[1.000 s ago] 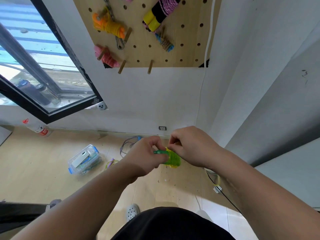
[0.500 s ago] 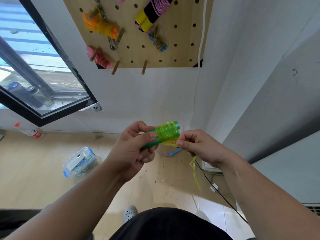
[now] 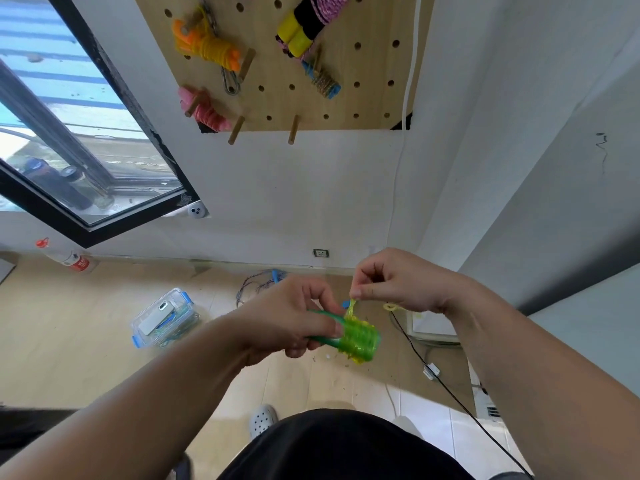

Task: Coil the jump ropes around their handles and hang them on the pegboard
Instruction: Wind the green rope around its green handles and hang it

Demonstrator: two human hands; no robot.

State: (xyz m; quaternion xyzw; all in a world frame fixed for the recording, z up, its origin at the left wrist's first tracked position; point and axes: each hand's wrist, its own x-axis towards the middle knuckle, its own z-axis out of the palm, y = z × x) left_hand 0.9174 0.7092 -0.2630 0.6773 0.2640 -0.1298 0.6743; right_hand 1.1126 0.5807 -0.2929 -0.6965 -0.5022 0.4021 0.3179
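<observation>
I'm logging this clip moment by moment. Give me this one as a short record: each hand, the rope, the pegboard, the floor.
left hand: grips the green handles
right hand: pinches the rope end above the handles
rope: yellow, mostly coiled round the handles
pegboard: orange bundle, pink bundle, yellow-black bundle, blue bundle hung; two lower pegs bare
floor: clear box, purple rope by the wall

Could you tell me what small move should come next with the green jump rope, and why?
Probably pull the rope end snug with the right hand, which pinches it just above the coil, to lock the wraps; the left hand grips the green handles steady.
</observation>
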